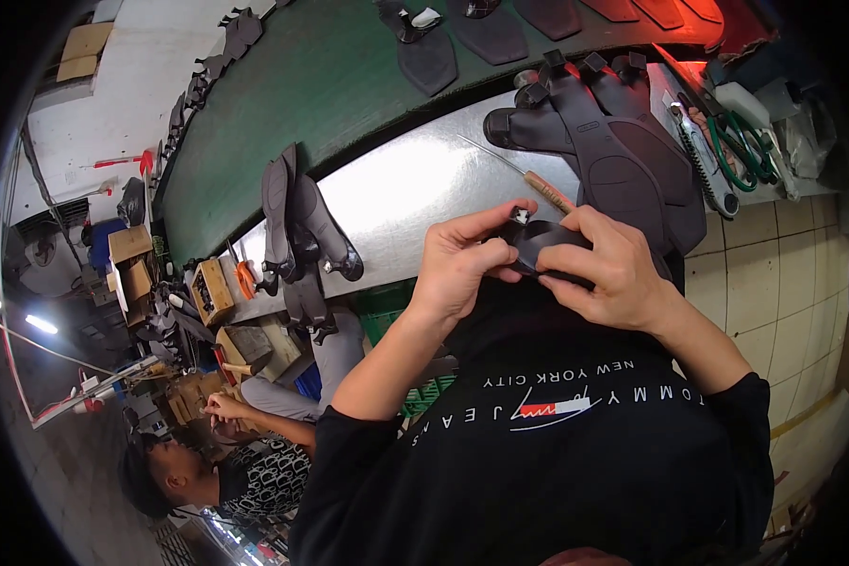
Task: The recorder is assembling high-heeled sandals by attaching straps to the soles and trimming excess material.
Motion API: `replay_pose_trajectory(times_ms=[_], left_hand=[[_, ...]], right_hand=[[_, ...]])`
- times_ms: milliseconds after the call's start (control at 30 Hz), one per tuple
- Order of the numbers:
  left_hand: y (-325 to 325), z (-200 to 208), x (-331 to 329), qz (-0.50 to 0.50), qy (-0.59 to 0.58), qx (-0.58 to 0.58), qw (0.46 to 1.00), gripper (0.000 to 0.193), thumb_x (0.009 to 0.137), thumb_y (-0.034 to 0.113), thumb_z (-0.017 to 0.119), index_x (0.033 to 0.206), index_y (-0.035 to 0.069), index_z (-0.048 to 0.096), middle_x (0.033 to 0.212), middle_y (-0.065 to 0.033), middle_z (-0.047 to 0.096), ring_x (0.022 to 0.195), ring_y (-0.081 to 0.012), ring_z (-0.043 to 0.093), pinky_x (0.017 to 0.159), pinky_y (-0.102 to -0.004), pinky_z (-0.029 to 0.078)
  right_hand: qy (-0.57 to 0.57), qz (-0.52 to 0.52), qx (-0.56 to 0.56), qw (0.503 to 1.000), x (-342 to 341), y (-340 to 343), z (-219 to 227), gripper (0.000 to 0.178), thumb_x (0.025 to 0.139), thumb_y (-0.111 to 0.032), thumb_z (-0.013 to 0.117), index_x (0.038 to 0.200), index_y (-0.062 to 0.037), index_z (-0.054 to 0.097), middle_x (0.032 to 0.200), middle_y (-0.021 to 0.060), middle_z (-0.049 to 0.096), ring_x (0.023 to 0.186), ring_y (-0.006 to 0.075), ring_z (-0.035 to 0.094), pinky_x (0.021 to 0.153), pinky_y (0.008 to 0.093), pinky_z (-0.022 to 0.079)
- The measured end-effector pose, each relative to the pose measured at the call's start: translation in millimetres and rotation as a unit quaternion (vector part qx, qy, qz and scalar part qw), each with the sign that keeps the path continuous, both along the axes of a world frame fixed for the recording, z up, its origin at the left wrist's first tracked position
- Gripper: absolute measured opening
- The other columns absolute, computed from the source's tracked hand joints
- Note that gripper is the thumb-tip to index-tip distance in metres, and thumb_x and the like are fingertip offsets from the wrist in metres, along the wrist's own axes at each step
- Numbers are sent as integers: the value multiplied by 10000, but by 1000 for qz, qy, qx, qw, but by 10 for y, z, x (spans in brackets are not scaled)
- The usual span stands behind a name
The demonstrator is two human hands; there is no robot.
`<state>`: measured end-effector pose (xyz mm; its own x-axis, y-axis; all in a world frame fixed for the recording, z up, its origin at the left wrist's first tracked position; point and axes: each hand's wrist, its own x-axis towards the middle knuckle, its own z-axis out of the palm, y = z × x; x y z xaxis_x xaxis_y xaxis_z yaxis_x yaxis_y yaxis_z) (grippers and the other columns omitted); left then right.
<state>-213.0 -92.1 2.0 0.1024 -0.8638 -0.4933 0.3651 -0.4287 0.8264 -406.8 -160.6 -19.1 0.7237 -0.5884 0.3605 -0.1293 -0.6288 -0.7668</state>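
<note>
Close in front of my chest, both hands grip a black sandal piece (535,241), dark and smooth. My left hand (457,264) pinches its left end between thumb and fingers, beside a small glossy black tip with a whitish spot. From the other side, my right hand (608,269) is closed on the piece, its fingers bent over the edge and hiding much of it. Just beyond my hands, a thin-shafted awl (545,189) with a wooden handle lies on the metal bench (396,184). Next to it is a stack of dark sandal soles (627,170) with black straps.
More soles (302,217) lie at the bench's left edge, near orange-handled pliers (243,274). Green-handled scissors (740,141) and a utility knife (707,170) lie at right. A green belt (255,123) carries soles beyond. A co-worker (245,462) sits at lower left.
</note>
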Motion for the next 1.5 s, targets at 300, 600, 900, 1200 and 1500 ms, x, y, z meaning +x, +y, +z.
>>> replay_pose_trajectory(times_ms=[300, 600, 900, 1200, 1500], left_hand=[[15, 17, -14, 51, 269, 124, 954, 638, 747, -86, 501, 1366, 49, 425, 1286, -95, 554, 709, -120, 659, 544, -184, 558], [-16, 64, 35, -11, 144, 13, 989, 671, 748, -44, 507, 1398, 27, 358, 1236, -111, 536, 771, -97, 623, 523, -172, 525], [54, 83, 100, -92, 153, 28, 983, 433, 846, 91, 531, 1272, 21, 502, 970, -28, 604, 766, -77, 587, 581, -225, 525], [74, 77, 26, -143, -3, 52, 988, 294, 918, 128, 537, 1197, 48, 586, 876, -7, 608, 694, -54, 556, 618, -209, 506], [132, -131, -28, -76, -34, 79, 993, 164, 852, 96, 663, 972, -15, 670, 759, -3, 633, 644, -44, 545, 566, -197, 441]], right_hand=[[-70, -33, -136, 988, -7, -11, 28, 270, 645, -163, 754, 892, -146, 648, 850, 94, 516, 707, 252, 577, 572, 339, 470], [-87, -4, 52, 995, -83, -53, 141, 348, 732, -43, 697, 1067, -31, 603, 854, 129, 610, 727, 280, 620, 636, 355, 503], [-51, -28, 114, 992, -85, 2, 43, 221, 731, -71, 745, 871, -18, 582, 764, 105, 625, 683, 263, 634, 604, 334, 498], [-34, -31, 99, 994, -41, 28, -16, 198, 736, -96, 737, 818, -35, 568, 714, 95, 613, 664, 283, 615, 588, 353, 477], [-20, -19, 140, 990, -45, 110, -36, 212, 763, -84, 715, 904, -30, 566, 731, 98, 617, 678, 284, 627, 605, 360, 482]])
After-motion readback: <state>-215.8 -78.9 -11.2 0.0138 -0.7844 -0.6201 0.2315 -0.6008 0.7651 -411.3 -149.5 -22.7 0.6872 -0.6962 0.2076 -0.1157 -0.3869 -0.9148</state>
